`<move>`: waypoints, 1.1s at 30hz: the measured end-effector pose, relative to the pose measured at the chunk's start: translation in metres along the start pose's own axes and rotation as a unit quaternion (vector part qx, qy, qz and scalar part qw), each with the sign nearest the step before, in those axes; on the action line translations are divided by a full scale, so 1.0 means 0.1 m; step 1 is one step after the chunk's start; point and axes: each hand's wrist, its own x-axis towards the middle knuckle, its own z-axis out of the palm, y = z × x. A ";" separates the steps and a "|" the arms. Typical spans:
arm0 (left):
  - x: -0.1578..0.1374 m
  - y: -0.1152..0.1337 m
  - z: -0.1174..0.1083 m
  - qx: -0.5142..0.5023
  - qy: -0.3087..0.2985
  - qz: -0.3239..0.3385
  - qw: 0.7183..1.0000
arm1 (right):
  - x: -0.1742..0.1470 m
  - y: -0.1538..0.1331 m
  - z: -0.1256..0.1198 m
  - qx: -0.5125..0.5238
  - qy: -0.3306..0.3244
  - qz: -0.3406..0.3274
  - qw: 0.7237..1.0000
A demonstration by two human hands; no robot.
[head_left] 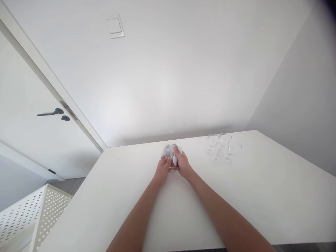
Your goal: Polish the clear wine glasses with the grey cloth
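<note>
A clear stemmed glass [168, 150] is held between my two hands, above the far part of the white table [126, 196]. My left hand [164, 167] is closed around the lower part of the glass, and its round foot shows just below the fingers. Against the right side of the bowl, my right hand [182, 163] presses a pale grey cloth [175, 158], its thumb on top. Part of the cloth also shows behind the glass. Several clear glasses [219, 147] stand close together on the table to the right of my hands.
A white wall [168, 80] rises behind the table, carrying a light switch [114, 27]. On the left is a white door with a black handle [50, 112]. A white perforated rack [43, 213] stands beside the table's left edge.
</note>
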 end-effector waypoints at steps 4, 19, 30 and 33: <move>0.03 0.02 -0.04 -0.060 0.054 -0.004 0.997 | -0.05 -0.01 -0.02 -0.045 -0.046 -0.081 0.995; -0.01 0.10 -0.08 -0.028 0.078 0.037 0.996 | -0.08 0.03 -0.04 -0.015 -0.182 0.016 0.983; 0.00 0.14 -0.10 -0.053 0.113 0.110 0.986 | -0.08 0.09 0.01 -0.287 -0.042 -0.119 0.949; 0.00 0.12 -0.10 -0.056 0.121 0.114 0.985 | -0.07 0.10 0.03 -0.336 -0.029 -0.139 0.931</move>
